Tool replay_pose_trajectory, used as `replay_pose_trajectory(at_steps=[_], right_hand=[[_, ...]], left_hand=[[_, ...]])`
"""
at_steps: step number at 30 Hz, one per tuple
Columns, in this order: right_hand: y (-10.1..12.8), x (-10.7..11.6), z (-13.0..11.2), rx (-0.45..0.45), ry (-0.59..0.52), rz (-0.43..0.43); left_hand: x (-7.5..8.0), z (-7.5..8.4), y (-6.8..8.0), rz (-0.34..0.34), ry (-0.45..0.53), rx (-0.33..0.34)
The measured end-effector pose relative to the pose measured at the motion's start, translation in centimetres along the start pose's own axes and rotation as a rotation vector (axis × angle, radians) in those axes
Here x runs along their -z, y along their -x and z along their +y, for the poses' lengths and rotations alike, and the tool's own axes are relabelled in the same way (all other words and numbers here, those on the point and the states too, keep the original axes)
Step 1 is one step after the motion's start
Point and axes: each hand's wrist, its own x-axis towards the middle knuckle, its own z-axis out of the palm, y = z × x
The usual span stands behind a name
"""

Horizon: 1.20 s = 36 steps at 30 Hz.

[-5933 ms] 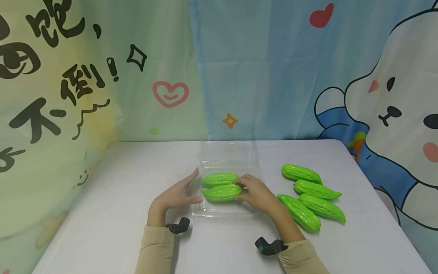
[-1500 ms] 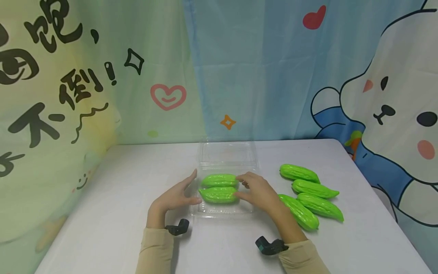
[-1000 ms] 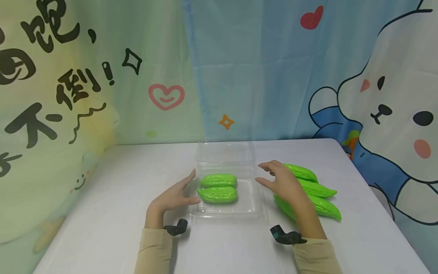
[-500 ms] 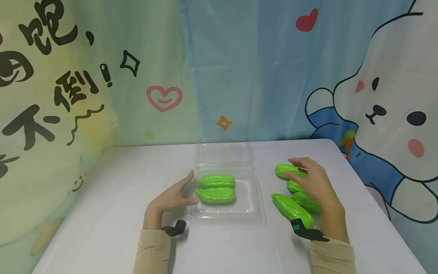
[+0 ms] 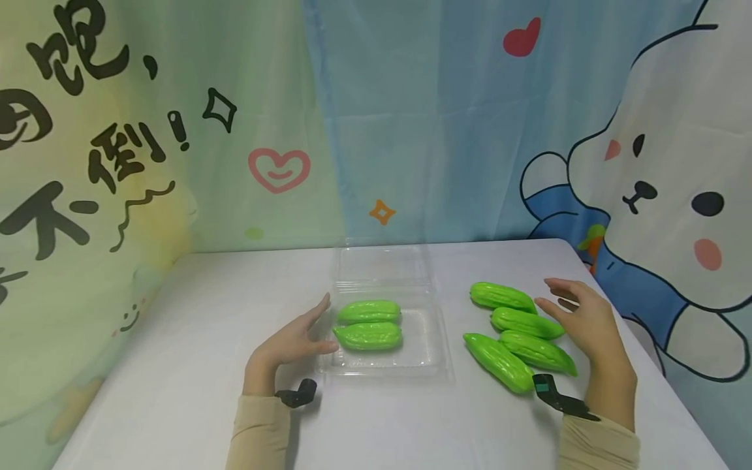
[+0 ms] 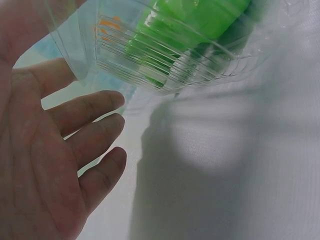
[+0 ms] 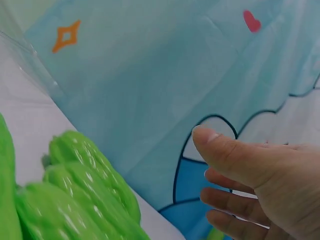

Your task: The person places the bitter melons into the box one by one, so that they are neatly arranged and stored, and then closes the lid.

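- Green gourds [image 5: 521, 329]: your right hand [image 5: 587, 320] hovers spread beside four on the tabletop [image 5: 176, 365].
- Your left hand [image 5: 292, 339], fingers straight, rests against the tray [image 5: 431, 356] holding two.

Tray [image 5: 437, 365] at mid counter [image 5: 176, 365], its lid [image 5: 382, 262] lying open behind it. Two gourds [image 5: 369, 323] in the tray's left part, side by side, one behind the other. Left hand [image 5: 288, 343] just left of the tray, at its edge. Four gourds [image 5: 519, 333] right of the tray on the counter, packed close. Right hand [image 5: 587, 323] right of these, just beside them. Curtain [image 5: 411, 130] behind the counter.
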Motion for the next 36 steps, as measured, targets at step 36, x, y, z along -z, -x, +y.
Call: replay_pose_trajectory(at_steps=[36], right_hand=[[0.6, -1.0, 8.4, -0.136, -0.026, -0.271]], left_hand=[[-0.2, -0.4, -0.1, 0.002, -0.015, -0.014]])
